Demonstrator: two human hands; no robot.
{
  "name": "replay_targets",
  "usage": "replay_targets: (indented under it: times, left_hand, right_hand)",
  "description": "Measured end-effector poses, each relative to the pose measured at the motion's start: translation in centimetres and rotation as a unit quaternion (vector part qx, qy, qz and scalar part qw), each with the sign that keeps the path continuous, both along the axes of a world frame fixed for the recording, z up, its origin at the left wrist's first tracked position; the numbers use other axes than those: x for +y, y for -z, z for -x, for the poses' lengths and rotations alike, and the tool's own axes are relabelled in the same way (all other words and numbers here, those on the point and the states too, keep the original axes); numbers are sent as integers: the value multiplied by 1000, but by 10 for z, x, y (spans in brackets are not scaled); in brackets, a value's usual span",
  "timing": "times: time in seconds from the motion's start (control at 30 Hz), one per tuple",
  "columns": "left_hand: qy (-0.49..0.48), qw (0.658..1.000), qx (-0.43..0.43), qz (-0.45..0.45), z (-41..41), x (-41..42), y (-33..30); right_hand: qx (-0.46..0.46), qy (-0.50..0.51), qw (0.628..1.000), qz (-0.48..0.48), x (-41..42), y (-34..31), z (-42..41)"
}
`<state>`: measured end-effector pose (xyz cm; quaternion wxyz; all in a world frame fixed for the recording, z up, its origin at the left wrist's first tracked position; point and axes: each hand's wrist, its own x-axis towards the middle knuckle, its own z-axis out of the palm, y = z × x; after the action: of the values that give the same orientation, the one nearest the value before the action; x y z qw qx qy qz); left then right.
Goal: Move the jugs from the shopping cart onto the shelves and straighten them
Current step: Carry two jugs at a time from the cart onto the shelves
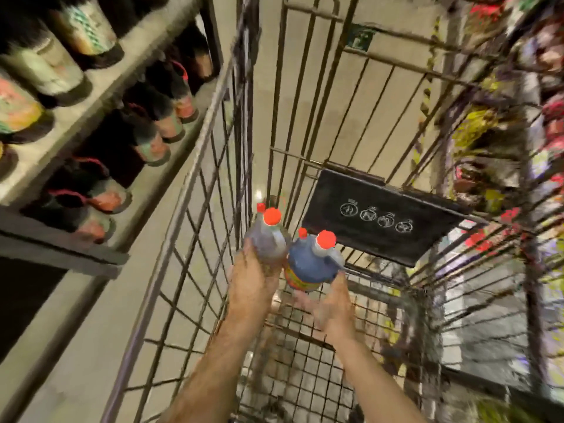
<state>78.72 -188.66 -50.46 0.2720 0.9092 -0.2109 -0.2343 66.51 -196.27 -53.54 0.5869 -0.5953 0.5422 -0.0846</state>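
- Two jugs with red caps are held up inside the cart [189,209]; motion blur smears their labels, and the goods on the right are unreadable.
- Pale floor shows through the wire; shelves [100,96] on the left hold rows of dark bottles [158,117].
- Left hand [253,279] wraps the grey jug [268,242].
- Right hand [332,303] cups the blue jug [311,264] from below, fingers curled.

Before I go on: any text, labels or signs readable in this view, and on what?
None readable.
Black flap on the cart: four white round icons, no words.
Right jug, yellow-red label: blurred.
Left jug: no label visible.
Shelf jugs: labels blurred.
Green sign: too small.
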Motion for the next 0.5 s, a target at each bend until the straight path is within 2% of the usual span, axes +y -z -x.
replay_targets:
  times: [0.03,0.13,0.27,0.33,0.43,0.47,0.5]
  left_hand:
    - [-7,1000,-12,19,0,-3,7]
    - [-26,996,-60,65,3,-7,29]
    - [-58,989,-101,96,7,-13,40]
    - [-72,985,-112,108,10,-15,43]
    - [-57,983,-137,108,15,-14,47]
    - [-57,984,-130,112,15,-13,48]
    - [-53,985,-112,121,13,-13,51]
  right_hand:
    - [-13,19,999,-24,-2,2,-5]
    - [26,-3,998,63,-9,19,-11]
    - [-18,19,995,100,-13,35,-10]
    - [-32,12,994,105,-16,41,0]
    - [-5,4,992,129,-28,35,17]
    - [10,36,994,101,-32,33,22]
    - [20,24,995,91,-35,28,29]
